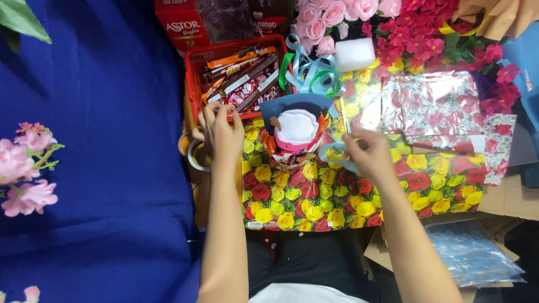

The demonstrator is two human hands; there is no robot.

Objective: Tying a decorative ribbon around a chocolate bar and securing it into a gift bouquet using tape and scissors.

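My left hand (220, 130) reaches into a red plastic basket (193, 67) of wrapped snack sticks and candy (244, 78), fingers closed around a small wrapped piece at the basket's front edge. My right hand (366, 152) pinches a pale blue ribbon (336, 163) just right of a small bouquet (296, 132) with a white foam centre, pink rim and blue paper wrap. The bouquet stands on rose-printed wrapping paper (314, 196) in red and yellow.
Curled blue and green ribbon (311, 73) lies behind the bouquet. A white foam block (355, 54), pink and red artificial flowers (415, 28), shiny floral wrap (432, 106), a tape roll (193, 154), red snack boxes (185, 22) and blue cloth (101, 168) surround the work area.
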